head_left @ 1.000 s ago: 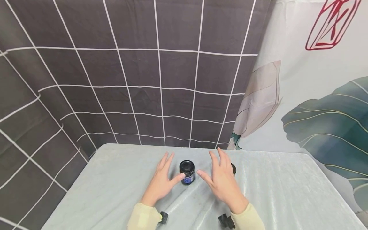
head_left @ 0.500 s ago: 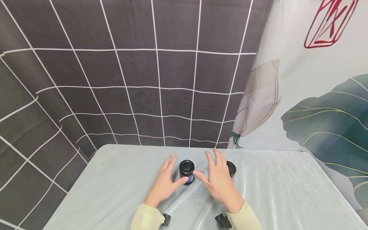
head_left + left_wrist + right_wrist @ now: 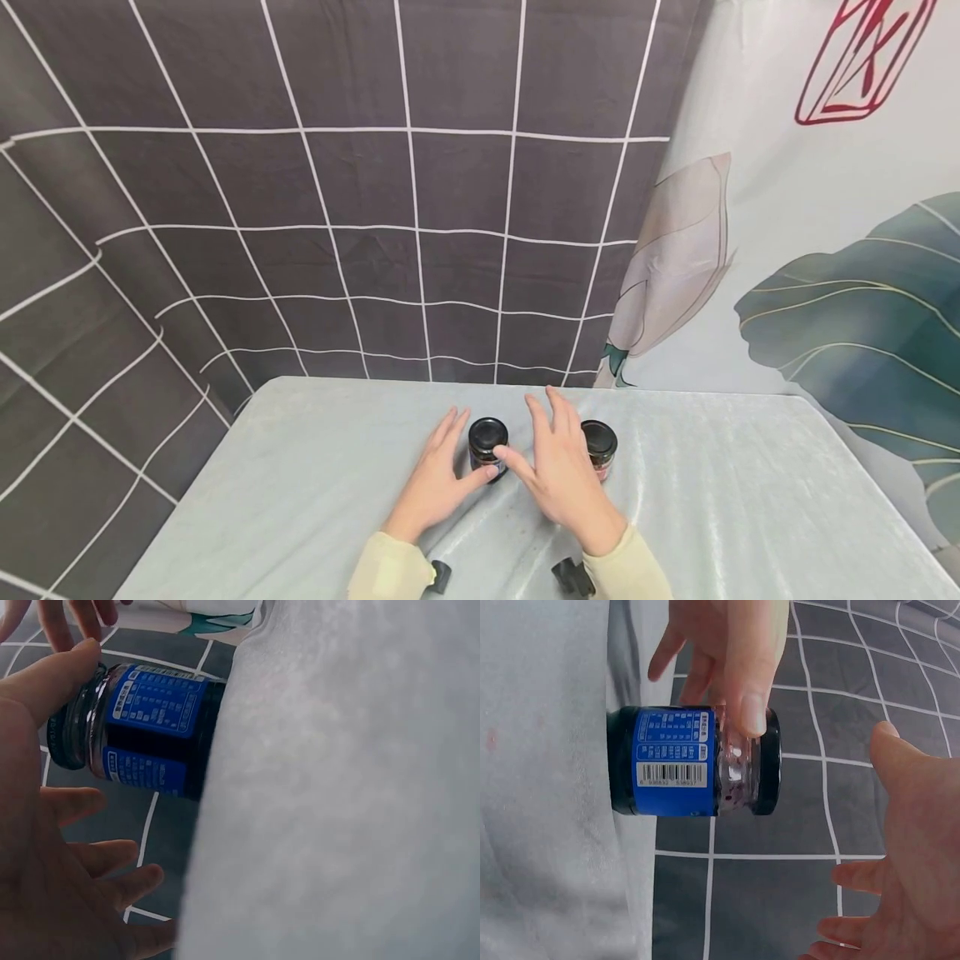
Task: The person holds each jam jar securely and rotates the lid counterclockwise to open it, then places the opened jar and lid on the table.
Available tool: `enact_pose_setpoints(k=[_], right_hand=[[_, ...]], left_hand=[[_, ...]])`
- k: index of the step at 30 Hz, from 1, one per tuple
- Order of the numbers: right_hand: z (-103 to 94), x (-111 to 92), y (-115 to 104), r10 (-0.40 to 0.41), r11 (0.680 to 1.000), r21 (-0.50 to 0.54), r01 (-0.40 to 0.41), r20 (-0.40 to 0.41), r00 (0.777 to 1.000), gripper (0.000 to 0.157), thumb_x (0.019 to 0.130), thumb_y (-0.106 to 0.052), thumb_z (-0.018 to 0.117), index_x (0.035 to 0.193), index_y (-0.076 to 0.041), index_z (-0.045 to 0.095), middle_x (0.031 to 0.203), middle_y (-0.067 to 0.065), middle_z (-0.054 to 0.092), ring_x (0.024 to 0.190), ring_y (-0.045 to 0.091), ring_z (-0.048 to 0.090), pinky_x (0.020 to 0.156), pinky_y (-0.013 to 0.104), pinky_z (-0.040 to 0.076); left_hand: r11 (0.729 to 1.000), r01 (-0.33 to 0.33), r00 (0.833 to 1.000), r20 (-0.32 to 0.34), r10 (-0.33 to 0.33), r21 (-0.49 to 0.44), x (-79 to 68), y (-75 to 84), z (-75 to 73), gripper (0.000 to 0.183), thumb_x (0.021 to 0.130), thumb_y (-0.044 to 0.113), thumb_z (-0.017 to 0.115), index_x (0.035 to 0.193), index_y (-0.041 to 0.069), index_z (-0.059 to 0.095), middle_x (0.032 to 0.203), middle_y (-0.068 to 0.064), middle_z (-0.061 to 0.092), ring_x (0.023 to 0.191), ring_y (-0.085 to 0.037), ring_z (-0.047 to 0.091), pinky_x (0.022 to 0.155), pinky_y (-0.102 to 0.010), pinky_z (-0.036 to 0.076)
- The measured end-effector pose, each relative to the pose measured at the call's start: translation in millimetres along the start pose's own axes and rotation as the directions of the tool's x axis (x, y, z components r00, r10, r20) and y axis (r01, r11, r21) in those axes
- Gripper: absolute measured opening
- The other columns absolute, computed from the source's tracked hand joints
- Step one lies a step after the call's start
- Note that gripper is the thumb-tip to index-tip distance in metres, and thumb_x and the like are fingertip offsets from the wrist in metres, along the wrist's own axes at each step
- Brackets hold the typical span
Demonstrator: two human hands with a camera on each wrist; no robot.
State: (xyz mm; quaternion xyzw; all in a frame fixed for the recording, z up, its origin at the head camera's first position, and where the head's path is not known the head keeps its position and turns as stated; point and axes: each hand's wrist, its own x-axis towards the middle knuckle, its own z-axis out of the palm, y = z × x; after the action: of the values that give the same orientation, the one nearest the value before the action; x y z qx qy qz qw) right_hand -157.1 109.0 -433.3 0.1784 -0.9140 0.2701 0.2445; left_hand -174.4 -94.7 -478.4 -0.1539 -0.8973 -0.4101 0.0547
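The jar (image 3: pixel 486 442) stands upright on the tabletop between your two hands, its black lid on. Its blue label (image 3: pixel 671 765) carries small white characters set out in a table beneath a white heading panel (too small to read with any certainty), and your right wrist view shows a white barcode block with a row of digits beginning with 6. Your left hand (image 3: pixel 433 485) has its thumb spread well away from relaxed fingers and grips nothing; the thumb overlaps the jar, though you cannot tell whether it touches. Your right hand (image 3: pixel 562 477) is likewise spread and holding nothing, its thumb apart from the lid. Just beside it stands a second black-lidded jar (image 3: pixel 600 446), its reddish label mostly hidden. The pale cloth-covered tabletop (image 3: pixel 750 483) meets a dark white-gridded hanging (image 3: pixel 360 175); at right, a leaf-print curtain (image 3: pixel 787 192) bears a red stamp-like mark (image 3: pixel 866 71), cut off and unreadable.
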Motion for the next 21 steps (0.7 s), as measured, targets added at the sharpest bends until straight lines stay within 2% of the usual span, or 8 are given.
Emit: enact_pose_setpoints(k=[10, 21], right_hand=[[5.2, 1.0, -4.2, 0.027, 1.0, 0.01, -0.028, 0.034, 0.999, 0.077, 0.092, -0.049, 0.067, 0.142, 0.006, 0.045, 0.148, 0.035, 0.033, 0.137, 0.048, 0.033, 0.106, 0.063, 0.034], [9.5, 3.4, -8.3, 0.037, 0.999, 0.02, -0.038, 0.038, 0.999, 0.079, 0.092, -0.051, 0.066, 0.143, 0.005, 0.045, 0.149, 0.034, 0.034, 0.136, 0.047, 0.035, 0.106, 0.062, 0.034]], left_hand=[[1.0, -0.017, 1.0, -0.013, 0.017, -0.011, 0.9, -0.9, 5.3, 0.089, 0.088, 0.057, 0.07, 0.156, 0.011, 0.036, 0.16, -0.019, 0.031, 0.146, -0.04, 0.031, 0.111, -0.061, 0.031], [0.999, -0.004, 1.0, 0.01, 0.005, -0.045, 2.3, -1.3, 6.1, 0.087, 0.088, 0.052, 0.072, 0.155, 0.009, 0.037, 0.159, -0.019, 0.033, 0.144, -0.04, 0.034, 0.112, -0.06, 0.031]])
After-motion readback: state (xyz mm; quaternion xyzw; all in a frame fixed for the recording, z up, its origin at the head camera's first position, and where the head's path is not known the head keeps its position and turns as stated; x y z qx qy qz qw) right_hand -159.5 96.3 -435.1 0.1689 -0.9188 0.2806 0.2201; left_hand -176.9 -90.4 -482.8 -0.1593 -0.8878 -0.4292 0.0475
